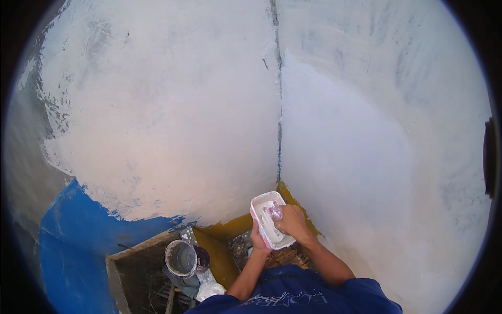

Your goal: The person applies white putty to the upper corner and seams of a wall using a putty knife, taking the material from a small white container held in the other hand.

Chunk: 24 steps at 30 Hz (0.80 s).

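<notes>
A white rectangular tub with a pinkish side is held up in front of the wall corner. My left hand grips it by its lower left side, with the fingers partly hidden under it. White paste coats the inside. Over the tub, my right hand is closed around a small paste-smeared tool, whose working end dips toward the paste. The tool's exact kind cannot be made out under the smears and the fingers.
Two whitish coated walls meet at a dark vertical corner line. Blue paint shows at lower left, above a concrete-edged box holding sticks. A paste-smeared bucket stands near its edge, close to a white plastic bag. A yellow ledge runs below the corner.
</notes>
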{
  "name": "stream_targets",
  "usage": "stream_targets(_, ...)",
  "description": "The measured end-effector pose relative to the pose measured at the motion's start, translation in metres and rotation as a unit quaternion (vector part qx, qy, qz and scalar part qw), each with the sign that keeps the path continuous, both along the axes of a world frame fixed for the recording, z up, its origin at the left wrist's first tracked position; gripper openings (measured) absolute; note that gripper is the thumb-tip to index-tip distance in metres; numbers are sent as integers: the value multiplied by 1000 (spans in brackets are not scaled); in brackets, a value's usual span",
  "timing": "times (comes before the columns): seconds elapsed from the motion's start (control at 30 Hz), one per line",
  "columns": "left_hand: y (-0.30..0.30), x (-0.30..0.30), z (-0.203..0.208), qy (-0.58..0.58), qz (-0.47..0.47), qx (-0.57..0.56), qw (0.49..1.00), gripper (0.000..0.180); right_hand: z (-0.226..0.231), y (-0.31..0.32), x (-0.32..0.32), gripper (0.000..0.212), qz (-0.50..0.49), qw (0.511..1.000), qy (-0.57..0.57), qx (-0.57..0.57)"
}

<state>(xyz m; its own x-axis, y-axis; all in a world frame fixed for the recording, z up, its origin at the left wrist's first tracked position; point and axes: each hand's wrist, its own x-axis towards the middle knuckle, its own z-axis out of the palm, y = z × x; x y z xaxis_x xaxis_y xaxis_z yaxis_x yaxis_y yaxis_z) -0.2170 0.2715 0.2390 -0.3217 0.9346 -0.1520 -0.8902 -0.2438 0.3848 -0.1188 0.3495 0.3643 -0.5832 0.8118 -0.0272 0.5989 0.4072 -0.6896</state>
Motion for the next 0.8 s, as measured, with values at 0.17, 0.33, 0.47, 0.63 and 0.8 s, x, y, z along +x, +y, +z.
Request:
stream_targets(0.17,15,-12,-27,7,-35,9,999,62,-26,10,-8,29,-6,1000,0,3)
stream_targets(0.33,14,-26,-17,4,-64,6,998,66,-36,30,-3,26,-38,985,91,-142)
stream_targets(0.47,22,-37,-12,2,-89,-1,996,68,-40,40,10,20,-85,928,242,-269)
stream_targets(0.63,23,-56,-8,-2,-87,15,996,68,-9,42,-2,19,-100,905,292,-293)
stream_targets(0.8,17,-67,-16,-11,-92,36,995,71,65,68,-23,22,-97,808,520,-259)
